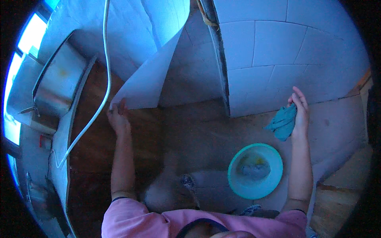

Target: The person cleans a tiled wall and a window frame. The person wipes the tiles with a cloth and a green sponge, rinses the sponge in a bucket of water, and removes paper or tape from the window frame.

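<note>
My left hand (pixel 120 117) is raised at the lower corner of a hanging white sheet (pixel 146 80), its fingertips at the edge; whether it grips the sheet is unclear. On the right, a crumpled teal cloth (pixel 282 122) is held in my right hand (pixel 300 114), with some fingers stretched upward. The cloth hangs on the palm side, near the tiled wall. Below and left of it, a light green plastic basin (pixel 255 190) stands on the floor, with cloudy water and something yellowish inside.
A white hose or cable (pixel 107 65) hangs down at the left, before a counter with a metal sink (pixel 61 74). A dark upright post (pixel 221 59) edges the white tiled wall (pixel 276 44). Wooden boards (pixel 336 205) lie at the lower right.
</note>
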A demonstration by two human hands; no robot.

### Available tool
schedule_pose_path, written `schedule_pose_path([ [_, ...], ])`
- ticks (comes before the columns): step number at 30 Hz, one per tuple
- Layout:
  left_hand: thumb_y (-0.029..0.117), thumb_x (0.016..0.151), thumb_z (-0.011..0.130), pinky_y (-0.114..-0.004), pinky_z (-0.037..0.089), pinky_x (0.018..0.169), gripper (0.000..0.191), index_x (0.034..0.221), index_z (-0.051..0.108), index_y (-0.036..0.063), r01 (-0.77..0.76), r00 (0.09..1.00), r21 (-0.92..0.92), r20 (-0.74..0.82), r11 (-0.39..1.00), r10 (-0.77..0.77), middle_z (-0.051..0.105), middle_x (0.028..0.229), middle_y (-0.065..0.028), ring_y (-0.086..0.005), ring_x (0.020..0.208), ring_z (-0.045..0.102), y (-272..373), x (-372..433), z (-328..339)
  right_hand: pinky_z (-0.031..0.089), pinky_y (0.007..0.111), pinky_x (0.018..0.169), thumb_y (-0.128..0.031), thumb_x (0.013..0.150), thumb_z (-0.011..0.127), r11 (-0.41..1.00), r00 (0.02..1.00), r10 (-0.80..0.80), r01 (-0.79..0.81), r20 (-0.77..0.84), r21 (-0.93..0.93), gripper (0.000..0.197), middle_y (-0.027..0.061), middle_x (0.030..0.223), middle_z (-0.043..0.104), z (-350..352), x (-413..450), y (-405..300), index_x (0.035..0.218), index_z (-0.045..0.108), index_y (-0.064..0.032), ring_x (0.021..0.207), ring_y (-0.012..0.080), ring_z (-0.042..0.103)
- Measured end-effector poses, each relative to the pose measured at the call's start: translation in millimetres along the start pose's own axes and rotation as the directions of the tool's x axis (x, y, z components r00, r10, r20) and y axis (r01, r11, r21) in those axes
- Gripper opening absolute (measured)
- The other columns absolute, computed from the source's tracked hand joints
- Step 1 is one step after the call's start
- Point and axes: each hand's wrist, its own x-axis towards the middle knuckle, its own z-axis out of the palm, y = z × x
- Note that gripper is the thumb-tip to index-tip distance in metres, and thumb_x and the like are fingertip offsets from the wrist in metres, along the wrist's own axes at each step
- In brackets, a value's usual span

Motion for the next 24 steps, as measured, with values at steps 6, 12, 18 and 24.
schedule_pose_path([
  [6, 0.011, 0.095, 0.04, -0.037, 0.048, 0.087, 0.031, 0.122, 0.034, -0.0024, 0.034, 0.999, -0.034, 0.019, 0.999, -0.034, 0.05, 0.114, -0.0214, -0.0283, 0.101, 0.058, -19.5, 6.4, -52.2, 0.041, 0.021, 0.062, -0.015, 0.086, 0.058, 0.991, 0.992, 0.127, -0.127, -0.019, -0.036, 0.029, -0.0006, 0.077, 0.052, 3.0, -17.9, 24.2, 0.114, 0.057, -0.0082, 0.068, 0.0069, 0.047],
  [12, 0.009, 0.095, 0.038, -0.038, 0.049, 0.089, 0.026, 0.117, 0.04, -0.0047, 0.072, 0.997, -0.118, -0.028, 0.99, -0.076, 0.048, 0.115, -0.0196, -0.0278, 0.104, 0.054, -31.9, -36.5, -91.7, 0.043, 0.022, 0.062, -0.015, 0.083, 0.06, 0.971, 0.975, 0.208, -0.196, 0.082, -0.134, 0.028, 0.0009, 0.076, 0.056, 3.3, -29.9, 43.2, 0.111, 0.059, -0.0089, 0.069, 0.0085, 0.051],
  [18, 0.005, 0.094, 0.036, -0.035, 0.054, 0.083, 0.024, 0.114, 0.041, -0.0084, 0.332, 0.903, -0.458, -0.098, 0.825, -0.418, 0.051, 0.111, -0.0195, -0.0272, 0.099, 0.056, -51.8, -45.2, -126.6, 0.044, 0.023, 0.06, -0.015, 0.081, 0.062, 0.948, 0.937, 0.318, -0.316, 0.145, -0.041, 0.03, 0.0014, 0.076, 0.056, 4.0, -27.9, 55.2, 0.11, 0.059, -0.008, 0.069, 0.0095, 0.052],
  [24, 0.004, 0.094, 0.035, -0.035, 0.053, 0.083, 0.025, 0.115, 0.04, -0.0094, 0.314, 0.835, -0.588, -0.202, 0.745, -0.511, 0.053, 0.108, -0.0198, -0.0269, 0.097, 0.057, -39.4, -67.0, -111.4, 0.045, 0.025, 0.06, -0.018, 0.078, 0.064, 0.881, 0.887, 0.419, -0.449, 0.194, 0.15, 0.032, 0.0014, 0.076, 0.055, 12.2, -39.4, 46.8, 0.108, 0.058, -0.0083, 0.067, 0.0106, 0.052],
])
